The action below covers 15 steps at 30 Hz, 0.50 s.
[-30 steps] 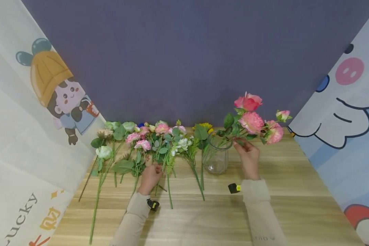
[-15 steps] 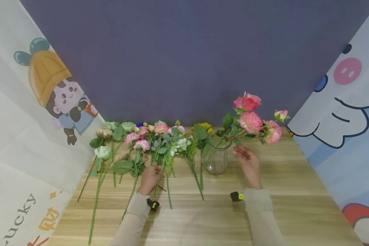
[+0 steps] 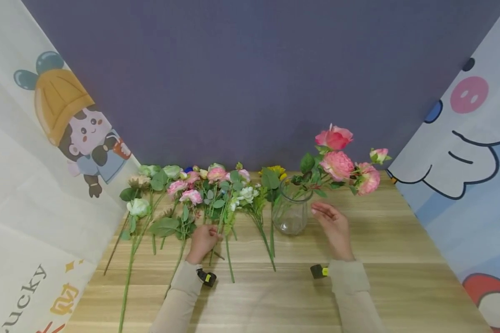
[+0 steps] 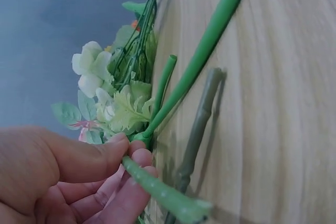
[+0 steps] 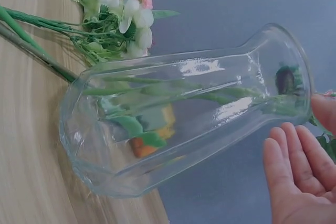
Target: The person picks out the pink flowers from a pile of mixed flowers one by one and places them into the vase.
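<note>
Right hand (image 3: 332,229) off one pink spray (image 3: 337,165)

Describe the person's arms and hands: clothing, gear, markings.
Left hand and right hand: bare, no gloves. Left sleeve and right sleeve: pale beige, reaching the wrists. Left wrist device and right wrist device: small, black, boxy, each with yellow marking. No cables visible.
</note>
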Tool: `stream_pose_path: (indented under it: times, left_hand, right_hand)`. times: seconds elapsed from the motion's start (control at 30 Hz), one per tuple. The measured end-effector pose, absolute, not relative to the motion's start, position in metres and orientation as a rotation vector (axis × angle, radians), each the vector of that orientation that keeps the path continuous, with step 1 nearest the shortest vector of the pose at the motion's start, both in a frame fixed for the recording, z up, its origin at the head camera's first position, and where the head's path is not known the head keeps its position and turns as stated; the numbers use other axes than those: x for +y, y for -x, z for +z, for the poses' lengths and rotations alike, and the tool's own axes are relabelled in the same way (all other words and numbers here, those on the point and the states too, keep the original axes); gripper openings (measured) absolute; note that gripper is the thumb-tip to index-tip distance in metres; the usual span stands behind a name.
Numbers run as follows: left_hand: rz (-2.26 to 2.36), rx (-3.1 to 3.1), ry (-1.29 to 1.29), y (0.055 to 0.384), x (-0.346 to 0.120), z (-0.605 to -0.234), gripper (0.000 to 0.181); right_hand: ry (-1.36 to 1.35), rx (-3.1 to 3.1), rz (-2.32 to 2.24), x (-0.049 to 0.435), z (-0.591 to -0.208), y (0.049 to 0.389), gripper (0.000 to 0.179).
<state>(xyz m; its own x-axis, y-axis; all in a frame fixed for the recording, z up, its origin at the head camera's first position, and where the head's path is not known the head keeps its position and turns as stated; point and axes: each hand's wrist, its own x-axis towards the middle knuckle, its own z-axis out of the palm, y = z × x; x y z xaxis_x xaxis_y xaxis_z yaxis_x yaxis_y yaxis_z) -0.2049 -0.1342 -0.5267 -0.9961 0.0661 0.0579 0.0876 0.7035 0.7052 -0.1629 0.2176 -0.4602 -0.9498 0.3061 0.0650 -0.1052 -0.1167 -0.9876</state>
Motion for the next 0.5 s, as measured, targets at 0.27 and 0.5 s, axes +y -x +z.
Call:
stream_pose_path:
  times: [0.27,0.5]
  left_hand:
    - [-1.22,-2.878,0.1,0.202,-0.132,-0.516,0.016]
    - [-1.202,-2.885,0.065,0.202,-0.13,-0.507,0.015]
  right_hand:
    - [0.197,-1.93,2.148,0.212,-0.461,0.164,0.039]
    - [0.176,-1.964,2.155,0.211,-0.462,0.165,0.041]
